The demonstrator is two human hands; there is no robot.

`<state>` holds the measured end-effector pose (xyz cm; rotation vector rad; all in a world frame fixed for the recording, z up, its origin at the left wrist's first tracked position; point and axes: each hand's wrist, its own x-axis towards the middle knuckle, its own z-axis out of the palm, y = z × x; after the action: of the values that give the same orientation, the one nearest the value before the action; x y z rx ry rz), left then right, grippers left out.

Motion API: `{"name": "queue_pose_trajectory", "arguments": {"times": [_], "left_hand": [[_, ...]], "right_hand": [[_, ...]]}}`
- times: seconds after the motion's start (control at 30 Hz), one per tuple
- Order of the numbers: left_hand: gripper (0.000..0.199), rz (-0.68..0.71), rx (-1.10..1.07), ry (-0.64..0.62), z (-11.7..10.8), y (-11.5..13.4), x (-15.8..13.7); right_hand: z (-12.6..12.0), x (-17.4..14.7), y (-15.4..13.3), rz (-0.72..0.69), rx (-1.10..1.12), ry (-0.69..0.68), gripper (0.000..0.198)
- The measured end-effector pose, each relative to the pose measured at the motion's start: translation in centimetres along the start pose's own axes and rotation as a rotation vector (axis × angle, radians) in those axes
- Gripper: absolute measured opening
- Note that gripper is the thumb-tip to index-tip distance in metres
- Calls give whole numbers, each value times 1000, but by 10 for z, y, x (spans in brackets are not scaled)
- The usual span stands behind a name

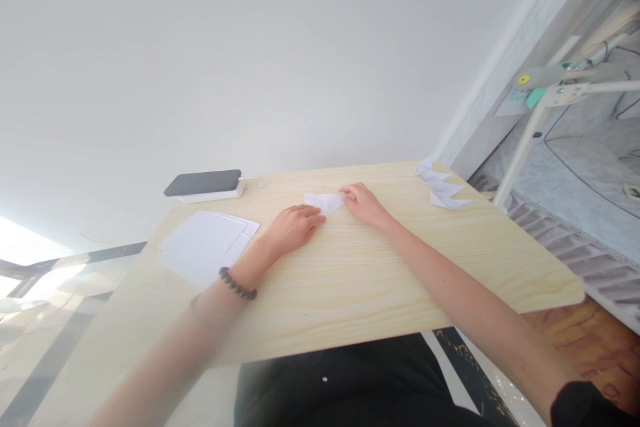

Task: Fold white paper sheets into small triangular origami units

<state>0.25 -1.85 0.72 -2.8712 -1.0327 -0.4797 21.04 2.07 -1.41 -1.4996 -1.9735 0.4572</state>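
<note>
A small piece of folded white paper [325,203] lies on the table in front of me, wider along its far edge and narrowing towards me. My left hand [296,225] rests at its left and near edge, fingers closed and bent against the paper, with a dark bead bracelet on the wrist. At the right corner, my right hand [364,204] has thumb and forefinger pinched on the paper. Part of the sheet is hidden under the left fingers.
White sheets [203,247] lie stacked at the table's left. Behind them a dark phone [204,182] rests on a white block with a cable. Several folded paper pieces [440,185] sit at the far right of the wooden table [350,293]. A white wall rises behind; a white metal frame [525,147] stands right.
</note>
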Motion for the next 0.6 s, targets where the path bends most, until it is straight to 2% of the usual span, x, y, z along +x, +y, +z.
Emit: {"name": "queue_pose_trajectory", "arguments": {"times": [0.1,0.2,0.27,0.37,0.6], "left_hand": [[26,-18,-82,34,1,-4,1],[24,-101,-158,75,4,-10,1],[24,-171,-139,102,8,-14,1],[37,-252,-93,98,12,-18,0],[42,-248,-56,49,12,-17,-1]], "right_hand": [[3,-6,-7,-64,-144,-26,37],[4,-10,-11,-138,-220,-53,37],[3,-10,-10,-175,-213,-73,37],[3,-10,-9,-222,-168,-109,39],[6,-12,-9,-304,-52,-104,40]]}}
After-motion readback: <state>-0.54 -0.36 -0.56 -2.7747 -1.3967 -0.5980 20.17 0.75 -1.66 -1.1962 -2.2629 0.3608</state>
